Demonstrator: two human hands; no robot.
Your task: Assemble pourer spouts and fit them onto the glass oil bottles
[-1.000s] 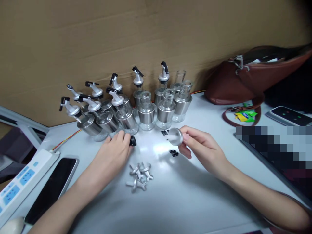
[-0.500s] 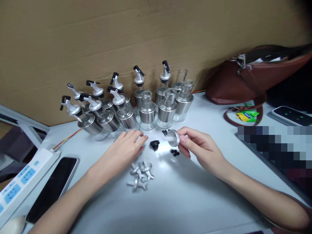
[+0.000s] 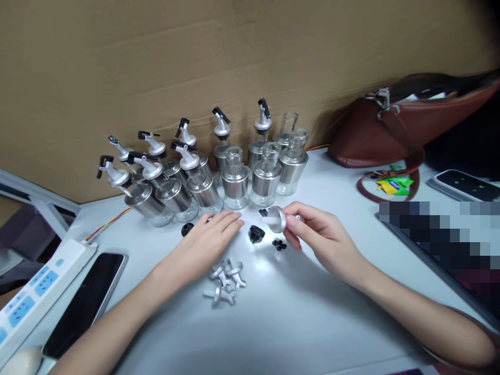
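My right hand [image 3: 318,229] pinches a silver pourer spout [image 3: 276,220], its flat disc and pale tube turned to the left. Palm down over the table, my left hand [image 3: 214,234] has its fingers stretched out; what lies under the palm is hidden. Just right of its fingertips is a black ribbed stopper [image 3: 257,234]. Another black stopper [image 3: 187,229] shows at the hand's left edge. Several small black pieces [image 3: 279,244] lie beneath the held spout, and small black parts [image 3: 264,212] sit behind it. Loose silver spouts [image 3: 221,295] rest nearer me.
Glass bottles with steel bands [image 3: 235,182] stand along the cardboard wall [image 3: 156,62], several topped with spouts. At left are a phone [image 3: 84,302] and a power strip [image 3: 39,286]. A brown bag [image 3: 375,125] and a dark device [image 3: 469,185] occupy the right.
My left hand has shifted right and its fingers have straightened. The black stopper beside it has moved right, and another stopper now shows at the left. My right hand still holds the spout.
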